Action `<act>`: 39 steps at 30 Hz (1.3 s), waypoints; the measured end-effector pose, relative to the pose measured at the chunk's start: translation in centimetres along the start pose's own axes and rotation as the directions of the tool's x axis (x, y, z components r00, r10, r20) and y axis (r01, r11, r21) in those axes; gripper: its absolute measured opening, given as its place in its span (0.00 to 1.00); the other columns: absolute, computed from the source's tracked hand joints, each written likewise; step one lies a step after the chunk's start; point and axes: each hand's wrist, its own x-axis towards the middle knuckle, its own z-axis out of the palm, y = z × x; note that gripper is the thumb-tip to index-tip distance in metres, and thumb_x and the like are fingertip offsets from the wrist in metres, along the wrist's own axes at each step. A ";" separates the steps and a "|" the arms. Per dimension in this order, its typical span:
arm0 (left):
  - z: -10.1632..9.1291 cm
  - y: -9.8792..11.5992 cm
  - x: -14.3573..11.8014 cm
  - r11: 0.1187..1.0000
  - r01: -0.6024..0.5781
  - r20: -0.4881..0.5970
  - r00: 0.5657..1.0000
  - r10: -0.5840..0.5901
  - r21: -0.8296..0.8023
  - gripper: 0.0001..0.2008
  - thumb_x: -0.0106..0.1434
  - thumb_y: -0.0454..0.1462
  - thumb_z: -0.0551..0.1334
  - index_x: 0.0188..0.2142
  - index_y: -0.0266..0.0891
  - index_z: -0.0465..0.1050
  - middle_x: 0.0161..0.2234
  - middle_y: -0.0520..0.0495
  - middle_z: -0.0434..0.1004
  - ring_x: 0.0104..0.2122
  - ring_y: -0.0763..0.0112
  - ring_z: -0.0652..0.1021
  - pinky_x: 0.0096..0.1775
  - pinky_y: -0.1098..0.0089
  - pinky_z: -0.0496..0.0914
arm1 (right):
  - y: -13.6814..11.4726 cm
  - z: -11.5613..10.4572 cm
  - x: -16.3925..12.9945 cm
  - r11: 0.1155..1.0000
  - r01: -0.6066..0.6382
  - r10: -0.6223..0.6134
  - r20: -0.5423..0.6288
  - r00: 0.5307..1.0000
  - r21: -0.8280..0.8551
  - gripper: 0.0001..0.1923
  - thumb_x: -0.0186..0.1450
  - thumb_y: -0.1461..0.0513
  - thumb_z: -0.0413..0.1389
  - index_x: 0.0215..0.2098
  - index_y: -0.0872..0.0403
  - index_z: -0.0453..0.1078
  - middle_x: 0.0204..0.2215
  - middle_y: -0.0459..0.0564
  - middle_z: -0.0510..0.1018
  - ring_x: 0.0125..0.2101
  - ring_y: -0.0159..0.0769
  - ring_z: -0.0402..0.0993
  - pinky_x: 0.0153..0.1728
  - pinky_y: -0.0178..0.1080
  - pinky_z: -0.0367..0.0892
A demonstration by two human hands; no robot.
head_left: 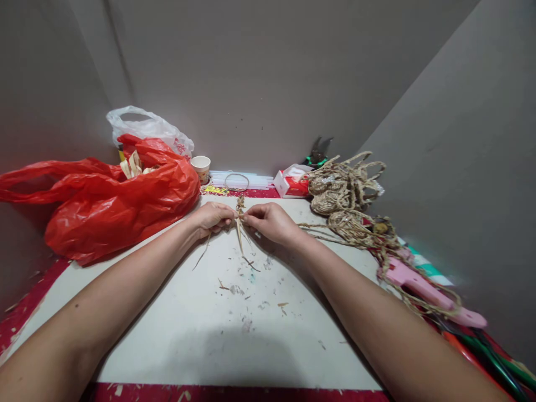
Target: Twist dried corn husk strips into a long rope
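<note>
Between my two hands is a small bundle of dry, straw-like strips [239, 230], partly twisted or knotted at its top, with loose ends hanging toward me. My left hand [215, 218] pinches it from the left, and a thin strand [202, 252] trails below that hand. From the right, my right hand [270, 220] pinches the same bundle with thumb and fingertips. The fingers hide how the strips cross. Under both hands lies a white board [201, 335] strewn with short scraps [283, 305].
A red plastic bag [125, 218] holding pale strips stands left, near a paper cup [201, 169]. At the back are a tissue pack [291, 181] and pliers-like cutters [318, 153]. Coiled straw cord [347, 190] and a pink-handled tool [431, 290] lie right. Grey walls [234, 84] enclose the table.
</note>
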 end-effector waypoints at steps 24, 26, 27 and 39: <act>-0.3 0.1 0.1 1.000 0.008 0.035 0.999 -0.008 -0.011 0.05 0.48 0.34 0.64 0.25 0.33 0.70 0.14 0.57 0.60 0.11 0.87 0.51 0.16 0.76 0.39 | -0.7 0.2 -0.2 0.894 -0.264 0.187 0.235 0.954 0.362 0.11 0.58 0.59 0.57 0.21 0.58 0.68 0.22 0.50 0.75 0.15 0.23 0.64 0.13 0.28 0.53; -0.3 0.1 0.0 1.000 0.010 0.034 0.999 -0.009 -0.012 0.05 0.48 0.34 0.64 0.25 0.33 0.71 0.14 0.57 0.60 0.11 0.87 0.51 0.16 0.76 0.39 | -0.6 0.0 -0.1 0.906 -0.265 0.200 0.217 0.956 0.331 0.10 0.58 0.60 0.57 0.22 0.58 0.69 0.20 0.49 0.74 0.16 0.24 0.66 0.14 0.27 0.55; -0.3 0.1 0.0 1.000 0.011 0.032 0.999 -0.010 -0.011 0.05 0.48 0.34 0.64 0.25 0.33 0.71 0.14 0.57 0.60 0.11 0.87 0.51 0.16 0.76 0.39 | -0.6 -0.1 -0.1 0.917 -0.258 0.199 0.210 0.957 0.305 0.10 0.58 0.60 0.56 0.22 0.58 0.69 0.19 0.48 0.73 0.16 0.25 0.66 0.15 0.28 0.55; -0.3 0.1 0.1 1.000 0.002 0.037 0.999 -0.002 0.008 0.04 0.48 0.33 0.64 0.25 0.34 0.70 0.14 0.56 0.61 0.12 0.87 0.52 0.17 0.76 0.39 | -0.1 -0.2 0.0 0.974 -0.103 0.081 0.111 0.990 0.204 0.16 0.57 0.54 0.58 0.20 0.57 0.65 0.14 0.42 0.63 0.13 0.22 0.51 0.15 0.31 0.46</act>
